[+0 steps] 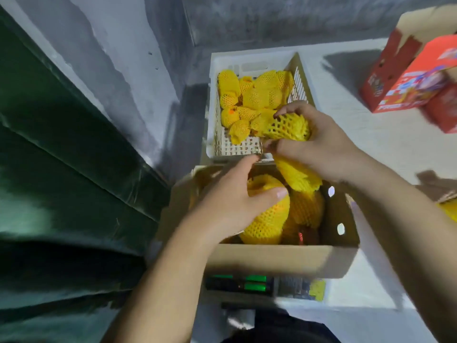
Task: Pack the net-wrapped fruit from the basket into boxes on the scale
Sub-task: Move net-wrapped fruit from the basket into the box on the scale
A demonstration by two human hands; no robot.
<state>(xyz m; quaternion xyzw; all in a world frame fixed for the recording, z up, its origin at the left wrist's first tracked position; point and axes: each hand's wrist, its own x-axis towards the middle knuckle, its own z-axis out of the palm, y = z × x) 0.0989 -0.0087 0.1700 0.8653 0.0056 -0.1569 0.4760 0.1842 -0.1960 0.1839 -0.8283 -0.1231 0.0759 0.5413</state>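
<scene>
Net-wrapped fruit is gripped by right hand over basket rim, 12 o'clock of box. Second fruit in box is clasped by left hand. Scale sits underneath.

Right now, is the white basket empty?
No: the white basket holds a pile of yellow net-wrapped fruit, and the right hand grips one more over its near edge.
</scene>
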